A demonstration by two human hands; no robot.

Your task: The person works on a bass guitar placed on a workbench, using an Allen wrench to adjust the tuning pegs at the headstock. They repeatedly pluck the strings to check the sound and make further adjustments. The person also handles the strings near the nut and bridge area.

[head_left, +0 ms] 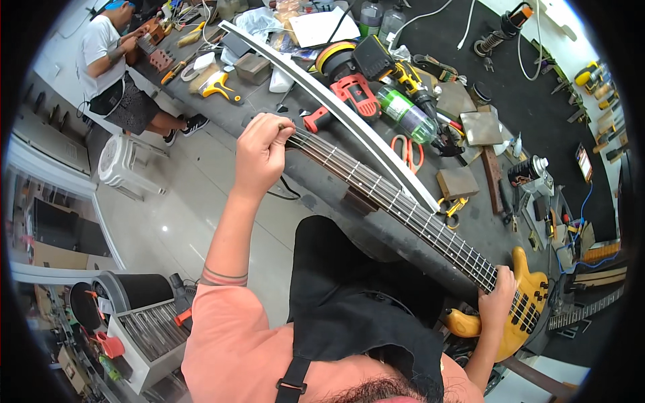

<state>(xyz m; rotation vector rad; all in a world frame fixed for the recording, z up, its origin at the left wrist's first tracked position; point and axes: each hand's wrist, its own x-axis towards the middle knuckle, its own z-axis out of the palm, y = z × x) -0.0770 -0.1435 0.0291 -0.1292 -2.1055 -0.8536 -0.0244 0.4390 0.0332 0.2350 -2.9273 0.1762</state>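
Note:
A bass guitar with a pale yellow wooden body (524, 322) slants along the bench's near edge, its long fretted neck (376, 191) reaching up to the left. My left hand (263, 151) is closed at the upper end of the neck, thumb and fingers pinched there and largely covering it. My right hand (496, 289) has curled fingers on the strings and fretboard where the neck meets the body. Just beyond the neck lies a long white straight bar (316, 93), with scissors (403, 153) and a wooden block (457, 183) near it.
The dark workbench (222, 111) holds a red polisher (353, 97), a yellow drill (410, 80), a green bottle (403, 117) and several tools. Another person (101, 67) stands working at the upper left. A white stool (127, 161) and bin (134, 292) stand left of me.

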